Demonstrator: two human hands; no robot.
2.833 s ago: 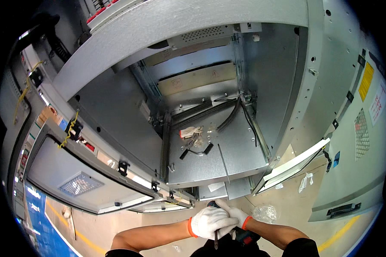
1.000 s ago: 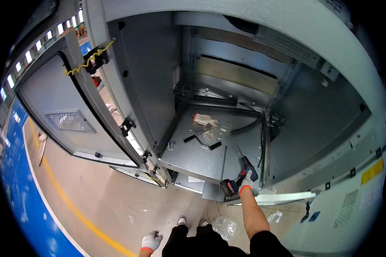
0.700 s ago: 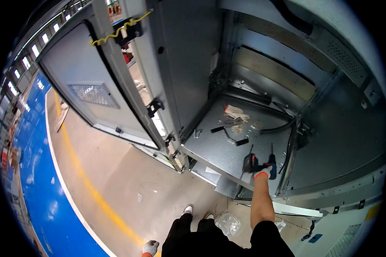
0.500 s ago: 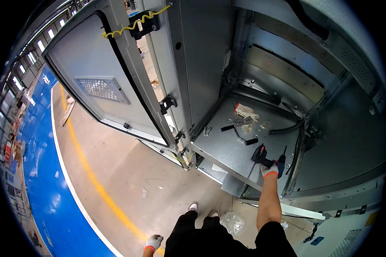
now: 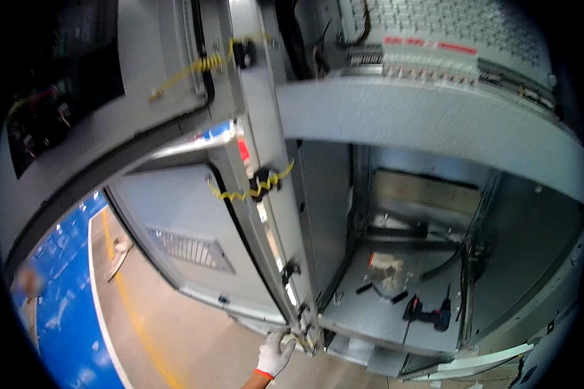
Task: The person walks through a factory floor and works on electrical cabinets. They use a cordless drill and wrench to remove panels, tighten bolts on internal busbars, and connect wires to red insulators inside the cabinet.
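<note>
My left hand [image 5: 276, 353], in a white glove with an orange cuff, reaches up beside the lower hinge corner of the open grey cabinet door [image 5: 182, 220]. Its thumb and fingers look apart; whether they touch the metal I cannot tell. My right hand is out of view. A black cordless drill [image 5: 429, 315] lies on the cabinet's metal floor [image 5: 363, 321], with no hand on it. Behind the drill are a black-ended cranked tool [image 5: 383, 293], a pale cloth item with a red edge [image 5: 386, 262] and small loose pieces.
An upper door [image 5: 156, 71] with a coiled yellow wire [image 5: 207, 63] stands open above. A wide metal crossbar [image 5: 422, 117] spans the cabinet below rows of terminals [image 5: 428, 73]. A black hose [image 5: 441, 264] runs inside. A white panel [image 5: 480, 366] juts out low at right.
My right hand has let go of the drill and left the view. My left hand has come up to the lower door corner. The view has tilted upward, bringing the upper compartment into sight.
</note>
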